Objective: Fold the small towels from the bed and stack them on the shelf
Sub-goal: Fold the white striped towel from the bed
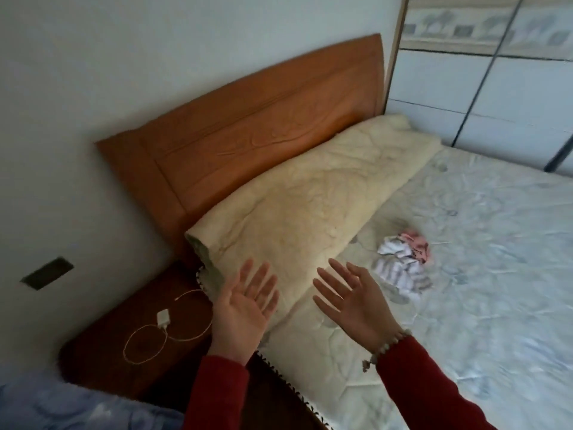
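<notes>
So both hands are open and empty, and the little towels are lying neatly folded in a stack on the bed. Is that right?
Not quite. The head view shows the small towels lying in a crumpled, unfolded heap on the bed, not a neat stack. The rest holds: the left hand and right hand are both open, palms up, holding nothing.

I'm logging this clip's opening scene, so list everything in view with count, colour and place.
towels: one crumpled heap, white-grey striped and pink, on the bed, right of the hands; number unclear
quilt: one, cream, rolled along the headboard
bed: one, pale patterned cover, right half of view
headboard: one, orange-brown wood, against the wall
nightstand: one, dark red-brown, left of the bed
charger: one, white, cable looped, on the nightstand
wardrobe: one, white panels, behind the bed
wall plate: one, dark, on the left wall
blue fabric: one, bottom left
bracelet: one, beaded, right wrist
left hand: palm up, holds nothing
right hand: palm up, holds nothing
</notes>
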Action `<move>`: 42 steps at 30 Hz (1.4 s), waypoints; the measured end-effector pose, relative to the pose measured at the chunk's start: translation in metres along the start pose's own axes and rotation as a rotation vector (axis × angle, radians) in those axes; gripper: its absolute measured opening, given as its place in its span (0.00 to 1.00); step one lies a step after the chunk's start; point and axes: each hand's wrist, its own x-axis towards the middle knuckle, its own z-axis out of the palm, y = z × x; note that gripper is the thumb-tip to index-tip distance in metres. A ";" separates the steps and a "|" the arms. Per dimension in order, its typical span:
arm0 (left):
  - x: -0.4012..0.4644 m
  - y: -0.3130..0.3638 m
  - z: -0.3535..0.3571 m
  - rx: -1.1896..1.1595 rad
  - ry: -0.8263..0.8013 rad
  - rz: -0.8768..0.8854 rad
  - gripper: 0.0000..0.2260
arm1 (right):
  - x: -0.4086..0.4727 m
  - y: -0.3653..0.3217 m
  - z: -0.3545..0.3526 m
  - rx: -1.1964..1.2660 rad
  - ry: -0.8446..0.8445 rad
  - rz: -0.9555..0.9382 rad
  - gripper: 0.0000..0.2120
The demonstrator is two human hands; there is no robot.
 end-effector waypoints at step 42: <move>0.546 -0.388 0.096 1.938 -0.971 0.002 0.11 | 0.337 -0.229 -0.349 -0.636 0.977 -0.355 0.09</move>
